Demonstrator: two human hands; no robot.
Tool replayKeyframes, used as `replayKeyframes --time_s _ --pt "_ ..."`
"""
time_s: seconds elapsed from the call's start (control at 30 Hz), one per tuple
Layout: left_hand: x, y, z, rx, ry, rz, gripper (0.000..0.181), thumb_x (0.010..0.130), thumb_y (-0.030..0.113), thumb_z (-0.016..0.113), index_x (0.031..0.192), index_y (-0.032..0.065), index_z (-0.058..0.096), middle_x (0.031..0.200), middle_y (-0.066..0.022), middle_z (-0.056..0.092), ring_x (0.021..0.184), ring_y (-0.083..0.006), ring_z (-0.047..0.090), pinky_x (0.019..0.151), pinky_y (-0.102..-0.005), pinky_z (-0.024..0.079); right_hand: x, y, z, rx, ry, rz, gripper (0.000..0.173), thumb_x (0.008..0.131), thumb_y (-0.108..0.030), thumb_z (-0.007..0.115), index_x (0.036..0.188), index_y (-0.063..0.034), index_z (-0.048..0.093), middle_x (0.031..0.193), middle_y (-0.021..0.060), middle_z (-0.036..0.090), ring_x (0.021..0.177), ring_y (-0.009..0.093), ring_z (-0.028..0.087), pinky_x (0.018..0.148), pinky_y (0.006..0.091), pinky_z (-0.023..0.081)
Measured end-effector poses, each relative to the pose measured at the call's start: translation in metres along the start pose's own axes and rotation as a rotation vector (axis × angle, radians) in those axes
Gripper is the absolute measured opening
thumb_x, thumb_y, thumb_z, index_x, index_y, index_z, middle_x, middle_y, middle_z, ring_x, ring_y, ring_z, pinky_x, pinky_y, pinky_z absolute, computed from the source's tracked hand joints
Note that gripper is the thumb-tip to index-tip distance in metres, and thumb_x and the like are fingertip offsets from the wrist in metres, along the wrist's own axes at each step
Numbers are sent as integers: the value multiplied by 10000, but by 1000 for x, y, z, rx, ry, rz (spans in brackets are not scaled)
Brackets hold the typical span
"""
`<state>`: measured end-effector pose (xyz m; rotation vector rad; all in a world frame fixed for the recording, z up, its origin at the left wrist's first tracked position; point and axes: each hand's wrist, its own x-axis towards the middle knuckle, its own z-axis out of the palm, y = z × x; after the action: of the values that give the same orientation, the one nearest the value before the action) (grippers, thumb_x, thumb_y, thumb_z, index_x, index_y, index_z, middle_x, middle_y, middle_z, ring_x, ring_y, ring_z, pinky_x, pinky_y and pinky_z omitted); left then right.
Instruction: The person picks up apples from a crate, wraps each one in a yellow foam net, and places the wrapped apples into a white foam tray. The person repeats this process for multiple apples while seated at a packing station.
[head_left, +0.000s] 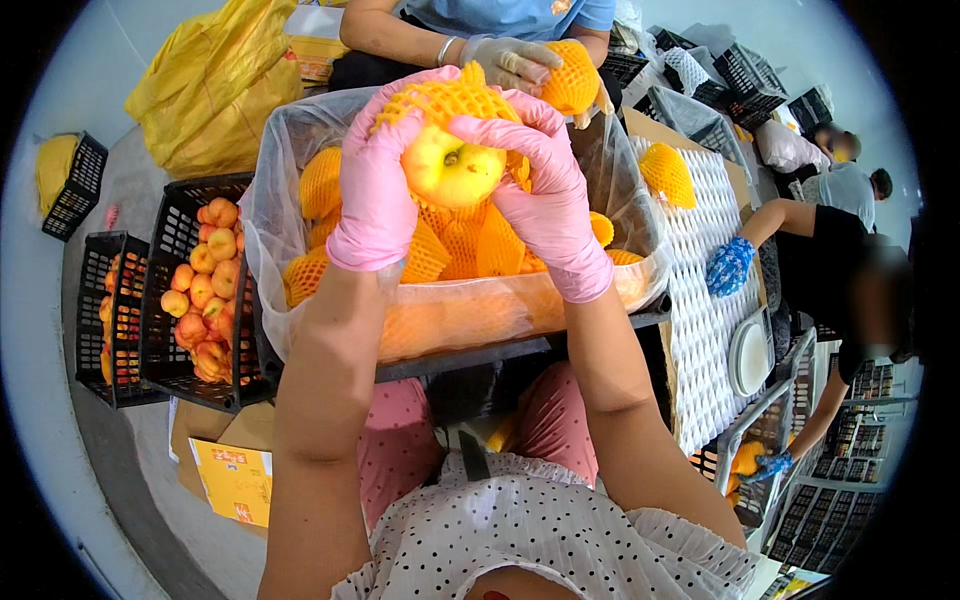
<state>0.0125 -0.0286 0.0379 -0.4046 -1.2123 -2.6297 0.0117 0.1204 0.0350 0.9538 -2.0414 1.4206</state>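
Note:
Both my hands wear thin pink gloves and are raised over a crate lined with translucent plastic (480, 300). Between them is a yellow, round fruit (454, 166), its stem hollow facing me. A yellow foam net sleeve (450, 101) covers the fruit's far side and bunches above it. My left hand (381, 180) grips the sleeve and the fruit from the left. My right hand (544, 176) holds them from the right, thumb and fingers at the sleeve's edge. Several yellow foam-netted pieces (461, 240) lie in the crate below; what they wrap is mostly hidden.
Black crates of red-yellow fruit (202, 300) stand at left, near a large yellow bag (217, 90). Across the crate, a co-worker's gloved hand (510, 60) holds a netted piece (570, 79). At right, another blue-gloved co-worker (825, 262) is beside white foam netting (697, 300) and a scale (750, 356).

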Motion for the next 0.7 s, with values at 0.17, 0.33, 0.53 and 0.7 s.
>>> replayKeyframes --time_s 0.17,0.33,0.53,0.7 --pt "0 1 -1 -25 22 -23 282 843 26 432 1075 -37 579 1122 -124 615 1021 -201 588 930 -311 449 2 -7 0 -68 -7 9 594 612 167 562 1057 -209 683 1120 92 535 1125 263 479 964 325 421" --pt "0 -1 -3 45 16 -26 344 865 96 401 1151 -45 530 1189 -131 570 1087 -221 552 976 -331 410 0 1 2 -150 -25 -62 630 608 133 617 1140 -203 621 1163 143 514 1159 312 463 983 358 405" --pt "-4 -2 -1 -33 -63 -179 339 897 71 400 1209 -6 508 1242 -105 532 1122 -201 526 979 -302 403 2 6 0 -139 -92 9 628 611 34 725 1186 -162 570 1213 162 517 1155 309 463 996 376 387" --pt "0 -4 -21 927 -209 -44 389 872 -1 462 1256 50 486 1259 -69 514 1165 -191 487 1013 -290 365 0 17 -14 545 -94 297 601 644 -68 761 1200 -63 532 1178 82 558 1097 186 499 975 322 388"
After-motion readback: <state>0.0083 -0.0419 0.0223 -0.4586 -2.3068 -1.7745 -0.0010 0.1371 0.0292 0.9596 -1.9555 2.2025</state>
